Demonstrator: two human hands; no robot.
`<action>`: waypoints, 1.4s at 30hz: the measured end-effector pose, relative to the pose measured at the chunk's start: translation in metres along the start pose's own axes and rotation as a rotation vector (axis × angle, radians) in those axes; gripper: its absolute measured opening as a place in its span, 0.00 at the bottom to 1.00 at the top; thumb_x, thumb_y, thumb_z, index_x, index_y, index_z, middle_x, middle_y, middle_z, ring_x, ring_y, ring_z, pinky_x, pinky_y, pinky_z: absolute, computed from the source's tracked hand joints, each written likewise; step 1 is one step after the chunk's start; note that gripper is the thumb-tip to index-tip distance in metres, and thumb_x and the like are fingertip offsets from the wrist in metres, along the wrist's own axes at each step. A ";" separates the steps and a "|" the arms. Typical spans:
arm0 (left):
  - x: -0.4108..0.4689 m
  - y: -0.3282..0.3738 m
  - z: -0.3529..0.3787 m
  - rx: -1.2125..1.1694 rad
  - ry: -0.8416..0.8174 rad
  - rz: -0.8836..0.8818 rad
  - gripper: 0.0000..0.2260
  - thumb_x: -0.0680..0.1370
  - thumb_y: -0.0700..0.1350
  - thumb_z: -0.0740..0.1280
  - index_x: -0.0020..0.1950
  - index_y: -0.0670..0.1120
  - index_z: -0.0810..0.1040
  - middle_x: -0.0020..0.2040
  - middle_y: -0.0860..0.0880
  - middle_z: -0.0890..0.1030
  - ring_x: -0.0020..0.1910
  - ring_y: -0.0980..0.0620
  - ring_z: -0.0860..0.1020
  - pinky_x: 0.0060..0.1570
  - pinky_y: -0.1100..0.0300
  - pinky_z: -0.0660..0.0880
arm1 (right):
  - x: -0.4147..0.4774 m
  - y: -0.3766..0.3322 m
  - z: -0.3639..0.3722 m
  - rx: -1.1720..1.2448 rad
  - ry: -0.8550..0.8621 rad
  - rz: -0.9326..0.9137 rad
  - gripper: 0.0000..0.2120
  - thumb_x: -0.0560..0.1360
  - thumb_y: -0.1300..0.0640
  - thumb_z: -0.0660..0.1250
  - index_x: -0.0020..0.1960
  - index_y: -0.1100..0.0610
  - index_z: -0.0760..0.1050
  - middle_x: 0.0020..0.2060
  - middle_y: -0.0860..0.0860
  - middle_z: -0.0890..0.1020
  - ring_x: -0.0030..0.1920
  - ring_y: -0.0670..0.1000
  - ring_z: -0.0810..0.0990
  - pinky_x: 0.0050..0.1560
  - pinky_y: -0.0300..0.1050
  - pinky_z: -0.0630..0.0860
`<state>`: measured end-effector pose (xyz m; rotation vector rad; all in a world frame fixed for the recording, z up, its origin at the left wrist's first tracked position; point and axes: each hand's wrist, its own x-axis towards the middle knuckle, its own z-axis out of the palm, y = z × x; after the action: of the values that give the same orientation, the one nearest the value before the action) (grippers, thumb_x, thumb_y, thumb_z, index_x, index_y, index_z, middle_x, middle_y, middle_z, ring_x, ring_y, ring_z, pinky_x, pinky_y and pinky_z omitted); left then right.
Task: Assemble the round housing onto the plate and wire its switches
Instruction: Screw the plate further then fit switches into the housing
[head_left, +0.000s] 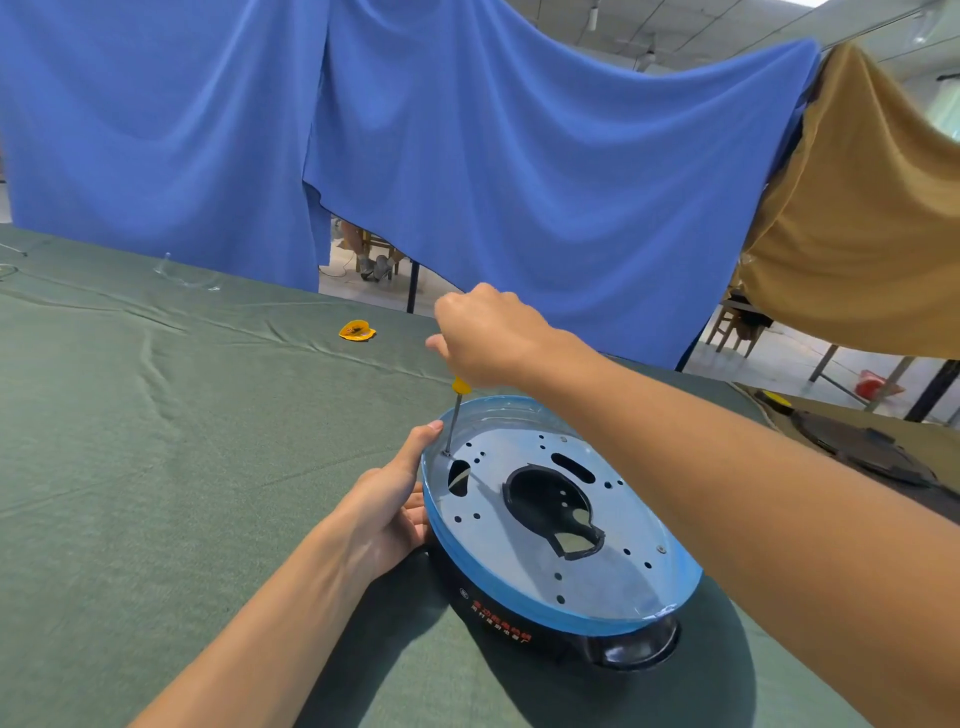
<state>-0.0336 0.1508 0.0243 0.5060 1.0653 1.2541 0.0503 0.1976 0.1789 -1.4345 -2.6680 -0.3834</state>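
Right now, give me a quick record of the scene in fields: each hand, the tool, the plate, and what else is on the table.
right hand: grips the yellow-handled screwdriver from above
screwdriver: near upright, tip on a screw at the far left edge of the plate
left hand: holds the left rim of the round housing, thumb on top
plate: metal, many holes, sitting in the black housing
table: green cloth; small yellow object lying beyond the housing
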 end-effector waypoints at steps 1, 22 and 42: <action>0.000 0.000 0.000 -0.001 0.001 0.000 0.27 0.73 0.58 0.73 0.61 0.39 0.80 0.48 0.40 0.85 0.40 0.43 0.84 0.40 0.52 0.80 | 0.000 0.000 -0.002 -0.011 -0.047 0.008 0.14 0.80 0.49 0.61 0.42 0.58 0.64 0.39 0.52 0.67 0.43 0.57 0.70 0.37 0.48 0.66; 0.000 0.000 0.000 -0.008 -0.001 -0.003 0.28 0.73 0.58 0.73 0.63 0.38 0.78 0.53 0.38 0.84 0.45 0.41 0.83 0.45 0.49 0.80 | -0.003 0.000 -0.028 0.162 -0.263 -0.060 0.14 0.74 0.63 0.62 0.59 0.61 0.74 0.37 0.55 0.80 0.28 0.50 0.74 0.17 0.30 0.64; 0.002 -0.002 -0.001 -0.015 -0.004 0.012 0.25 0.72 0.58 0.74 0.61 0.41 0.80 0.53 0.38 0.85 0.45 0.42 0.84 0.47 0.48 0.80 | -0.001 0.008 0.003 0.013 -0.001 -0.034 0.18 0.81 0.44 0.60 0.45 0.58 0.64 0.37 0.51 0.68 0.41 0.57 0.69 0.36 0.48 0.64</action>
<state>-0.0338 0.1517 0.0211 0.5041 1.0501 1.2701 0.0578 0.2018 0.1775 -1.3884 -2.6937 -0.3673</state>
